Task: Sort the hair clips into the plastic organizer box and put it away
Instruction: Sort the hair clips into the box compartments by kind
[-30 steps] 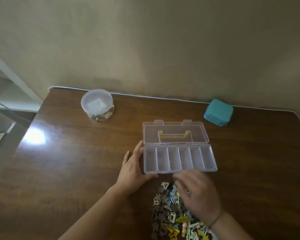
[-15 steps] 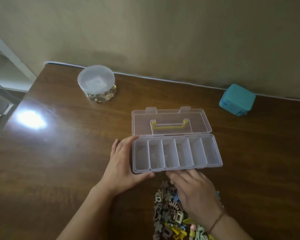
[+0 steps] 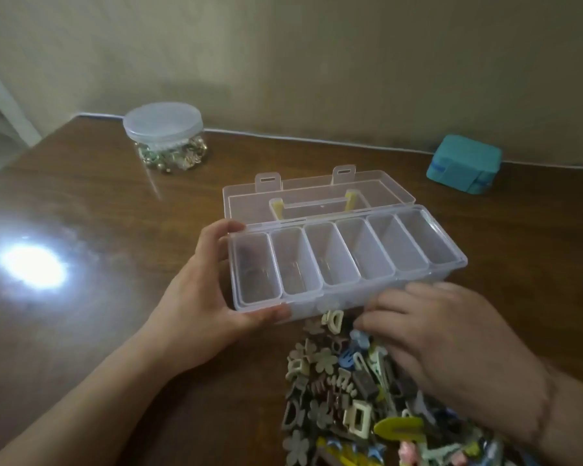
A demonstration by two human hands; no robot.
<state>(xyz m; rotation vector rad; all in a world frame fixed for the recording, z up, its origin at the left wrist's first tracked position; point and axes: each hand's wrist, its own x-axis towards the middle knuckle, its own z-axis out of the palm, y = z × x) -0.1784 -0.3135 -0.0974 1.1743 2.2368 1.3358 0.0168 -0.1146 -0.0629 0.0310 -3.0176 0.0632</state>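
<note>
Your left hand grips the left end of the clear plastic organizer box, thumb curled along its near lower corner and fingers wrapped round the far corner. Your right hand lies palm-down over the heap of small multicoloured hair clips, fingers bent, their tips at the far edge of the pile just below the box's front wall. Whether it has a clip pinched under those fingers you cannot tell from here; the tips are blurred and partly hidden.

As for progress, you seem to be at the very start. All six compartments in the box look empty, and every clip in view sits in the heap on the brown wooden worktop, between you and the box. So the sorting, the closing of the lid and the putting away all look to be left.

The box stands open in the middle of the worktop, its clear lid hinged back behind the row of compartments, with a yellow-ended handle and two latch tabs showing through. The clips are flowers, rectangles, snap clips and claw shapes in muted browns, creams, blues and yellows, tangled closely together.
</note>
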